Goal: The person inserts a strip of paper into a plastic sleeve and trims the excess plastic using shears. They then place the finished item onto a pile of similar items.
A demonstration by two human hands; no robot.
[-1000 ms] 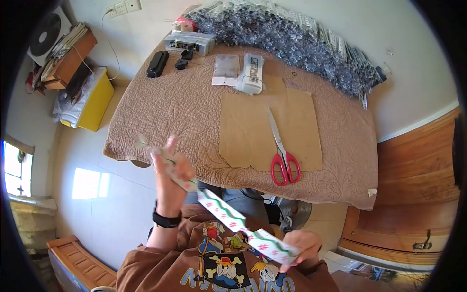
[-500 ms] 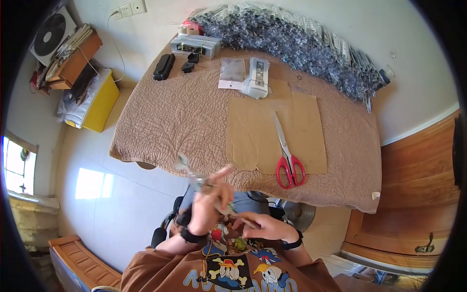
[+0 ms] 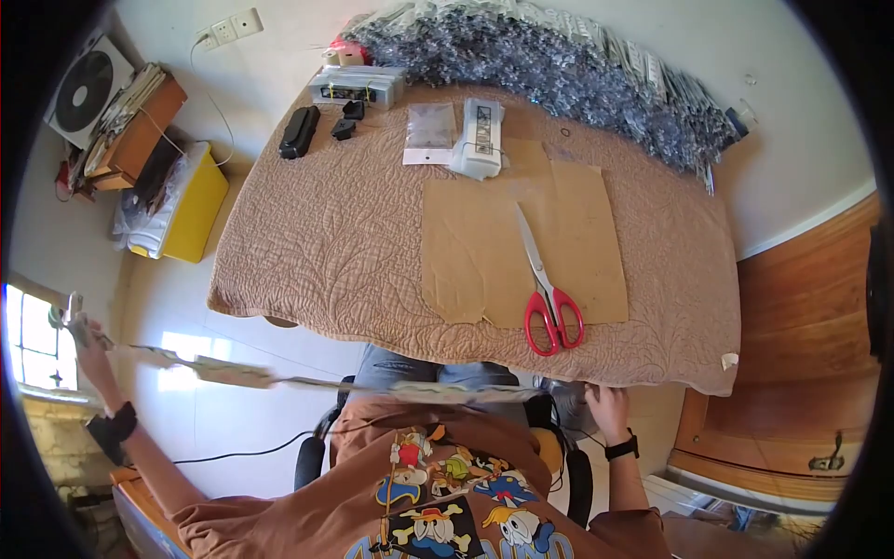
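Cloth-covered bench w/ red-handled scissors on cardboard. L hand: grip closed on long ribbon. R hand nr bench edge, can't tell its grip.

A long, pale ribbon stretches nearly straight through the air, twisted in places, its pattern blurred. It spans just off the surface's near edge, reaching beyond the near left corner.
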